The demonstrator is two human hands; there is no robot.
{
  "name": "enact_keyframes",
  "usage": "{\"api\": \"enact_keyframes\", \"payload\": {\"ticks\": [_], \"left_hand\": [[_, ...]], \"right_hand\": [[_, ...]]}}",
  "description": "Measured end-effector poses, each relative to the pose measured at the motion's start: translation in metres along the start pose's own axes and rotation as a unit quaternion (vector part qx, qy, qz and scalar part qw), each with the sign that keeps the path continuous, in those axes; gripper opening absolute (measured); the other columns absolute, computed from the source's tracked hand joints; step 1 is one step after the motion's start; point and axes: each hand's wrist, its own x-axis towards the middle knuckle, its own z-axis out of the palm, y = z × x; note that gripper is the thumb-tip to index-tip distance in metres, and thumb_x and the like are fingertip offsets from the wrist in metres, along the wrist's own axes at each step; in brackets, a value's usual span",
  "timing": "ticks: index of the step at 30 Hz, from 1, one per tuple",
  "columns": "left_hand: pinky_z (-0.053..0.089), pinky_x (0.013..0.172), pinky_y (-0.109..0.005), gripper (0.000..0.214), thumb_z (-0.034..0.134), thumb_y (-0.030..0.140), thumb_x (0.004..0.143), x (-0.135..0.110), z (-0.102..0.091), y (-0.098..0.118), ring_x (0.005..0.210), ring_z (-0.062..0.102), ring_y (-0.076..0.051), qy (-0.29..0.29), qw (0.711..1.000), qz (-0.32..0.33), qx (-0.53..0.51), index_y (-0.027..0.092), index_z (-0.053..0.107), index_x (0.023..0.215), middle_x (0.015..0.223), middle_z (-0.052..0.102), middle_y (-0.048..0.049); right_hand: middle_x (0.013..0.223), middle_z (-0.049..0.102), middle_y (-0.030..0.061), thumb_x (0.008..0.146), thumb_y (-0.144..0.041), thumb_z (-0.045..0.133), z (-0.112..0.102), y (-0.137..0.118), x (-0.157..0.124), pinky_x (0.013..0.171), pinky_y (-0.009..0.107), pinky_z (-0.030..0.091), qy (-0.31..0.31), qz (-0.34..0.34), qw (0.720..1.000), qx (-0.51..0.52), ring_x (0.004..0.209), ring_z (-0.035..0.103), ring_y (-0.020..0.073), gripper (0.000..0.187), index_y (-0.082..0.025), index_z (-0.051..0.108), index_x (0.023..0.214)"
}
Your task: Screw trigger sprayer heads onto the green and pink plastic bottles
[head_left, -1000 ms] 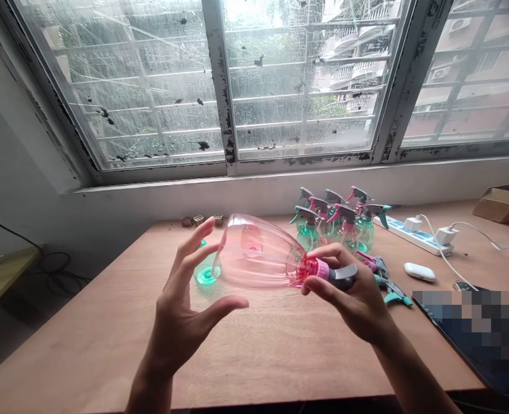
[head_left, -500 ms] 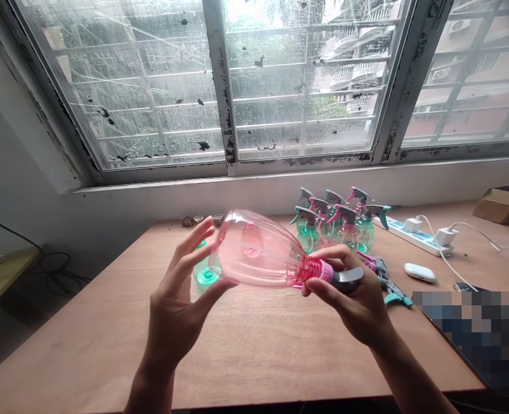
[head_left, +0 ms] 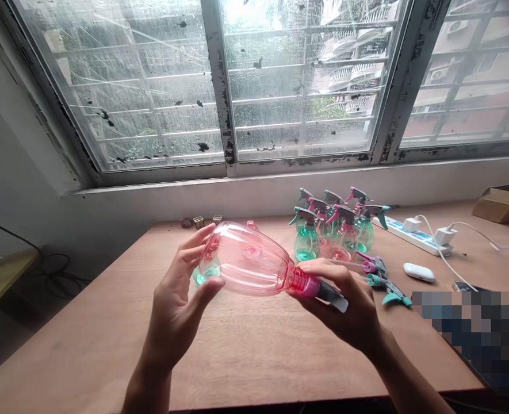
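Observation:
A clear pink spray bottle [head_left: 249, 261] lies on its side in the air between my two hands, its base to the left and its neck to the right. My left hand [head_left: 180, 290] curls round the base, thumb below and fingers above. At the neck, my right hand [head_left: 344, 299] grips the pink collar [head_left: 310, 286] of the dark grey trigger head [head_left: 332, 296]. Behind the base, a green bottle [head_left: 200, 277] stands on the table, mostly hidden. Another pink bottle [head_left: 250, 223] is largely covered by the one I hold.
Several assembled spray bottles [head_left: 308, 244] cluster near the wall. Loose trigger heads [head_left: 387, 287] lie right of my right hand, with a white case [head_left: 418, 272], a power strip [head_left: 413, 236] and a cardboard box [head_left: 502, 204] beyond. Small blocks [head_left: 198, 222] sit at the back.
The pink spray bottle has moved down and a little left. Its trigger head has turned to point lower. My left fingers have closed further round the base, and my right hand has shifted its grip.

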Motion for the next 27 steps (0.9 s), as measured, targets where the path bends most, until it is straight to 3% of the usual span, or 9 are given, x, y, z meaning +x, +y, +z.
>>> {"api": "enact_keyframes", "payload": {"ticks": [3, 6, 8, 11, 15, 18, 21, 24, 27], "left_hand": [[0.053, 0.126, -0.049, 0.036, 0.08, 0.039, 0.1, 0.0016, -0.0014, 0.0005, 0.156, 0.052, -0.031, -0.015, 0.999, 0.039, -0.017, 0.036, 0.074, 0.135, 0.16, 0.063, -0.0036], [0.046, 0.131, -0.051, 0.05, 0.081, 0.027, 0.099, 0.0023, -0.0038, 0.0002, 0.158, 0.049, -0.029, -0.039, 0.995, 0.092, -0.011, 0.041, 0.068, 0.145, 0.163, 0.06, -0.0009], [0.043, 0.133, -0.054, 0.057, 0.082, 0.022, 0.098, 0.0018, -0.0054, 0.0003, 0.159, 0.048, -0.029, -0.052, 0.993, 0.106, -0.002, 0.044, 0.065, 0.148, 0.166, 0.057, 0.0001], [0.039, 0.134, -0.058, 0.064, 0.087, 0.03, 0.094, 0.0003, -0.0063, 0.0009, 0.161, 0.045, -0.033, -0.065, 0.994, 0.092, 0.002, 0.042, 0.062, 0.151, 0.168, 0.054, -0.0028], [0.037, 0.134, -0.06, 0.056, 0.08, 0.05, 0.097, -0.0011, -0.0046, 0.0008, 0.159, 0.046, -0.038, -0.045, 0.997, 0.058, 0.015, 0.038, 0.064, 0.15, 0.166, 0.057, -0.0067], [0.037, 0.135, -0.059, 0.042, 0.078, 0.043, 0.101, -0.001, -0.0027, -0.0001, 0.157, 0.049, -0.035, -0.01, 0.999, 0.034, 0.032, 0.039, 0.07, 0.142, 0.163, 0.06, -0.0041], [0.039, 0.134, -0.058, 0.043, 0.079, 0.034, 0.101, 0.0005, -0.0019, -0.0006, 0.157, 0.05, -0.033, -0.016, 0.998, 0.046, 0.029, 0.039, 0.07, 0.143, 0.16, 0.062, -0.0034], [0.043, 0.132, -0.054, 0.051, 0.079, 0.025, 0.1, 0.0017, -0.0026, -0.0008, 0.155, 0.051, -0.03, -0.027, 0.996, 0.089, 0.018, 0.041, 0.067, 0.147, 0.161, 0.061, -0.0012], [0.042, 0.132, -0.052, 0.054, 0.079, 0.024, 0.1, 0.0008, -0.0038, -0.0007, 0.156, 0.05, -0.029, -0.041, 0.994, 0.105, 0.011, 0.044, 0.064, 0.149, 0.165, 0.057, 0.0009]], "right_hand": [[0.083, 0.08, 0.0009, 0.094, -0.024, 0.086, -0.0003, -0.0031, 0.0011, 0.053, 0.028, 0.059, 0.01, 0.104, 0.992, 0.077, 0.06, 0.074, 0.0183, 0.028, -0.028, 0.069, 0.117], [0.073, 0.077, -0.0014, 0.096, -0.035, 0.086, -0.0034, -0.0056, 0.0058, 0.049, 0.025, 0.058, -0.006, 0.228, 0.953, 0.201, 0.056, 0.073, 0.0177, 0.024, -0.025, 0.068, 0.108], [0.07, 0.077, -0.0025, 0.097, -0.038, 0.084, -0.0054, -0.0061, 0.0085, 0.05, 0.025, 0.06, -0.022, 0.266, 0.927, 0.265, 0.059, 0.076, 0.0185, 0.024, -0.025, 0.068, 0.108], [0.072, 0.077, -0.0031, 0.096, -0.035, 0.086, -0.0054, -0.006, 0.0079, 0.052, 0.024, 0.06, -0.007, 0.258, 0.935, 0.243, 0.059, 0.075, 0.0175, 0.024, -0.026, 0.068, 0.108], [0.083, 0.078, -0.0013, 0.094, -0.023, 0.087, -0.0014, -0.0056, 0.0013, 0.053, 0.023, 0.059, 0.01, 0.145, 0.982, 0.12, 0.06, 0.072, 0.0152, 0.03, -0.029, 0.068, 0.116], [0.09, 0.08, 0.0, 0.094, -0.019, 0.086, 0.0004, -0.0054, -0.0007, 0.057, 0.024, 0.06, 0.0, 0.098, 0.992, 0.082, 0.063, 0.072, 0.015, 0.033, -0.03, 0.068, 0.12], [0.079, 0.076, -0.0033, 0.094, -0.023, 0.087, -0.0008, -0.0057, 0.0017, 0.053, 0.022, 0.057, 0.001, 0.15, 0.982, 0.116, 0.058, 0.069, 0.0136, 0.028, -0.03, 0.069, 0.114], [0.074, 0.075, -0.0052, 0.094, -0.03, 0.088, -0.0044, -0.0063, 0.0064, 0.053, 0.02, 0.058, -0.008, 0.228, 0.952, 0.203, 0.059, 0.072, 0.0137, 0.024, -0.029, 0.069, 0.109], [0.074, 0.077, -0.0054, 0.096, -0.033, 0.086, -0.0071, -0.0066, 0.0087, 0.057, 0.02, 0.061, -0.015, 0.256, 0.931, 0.258, 0.064, 0.076, 0.0147, 0.023, -0.029, 0.068, 0.11]]}}
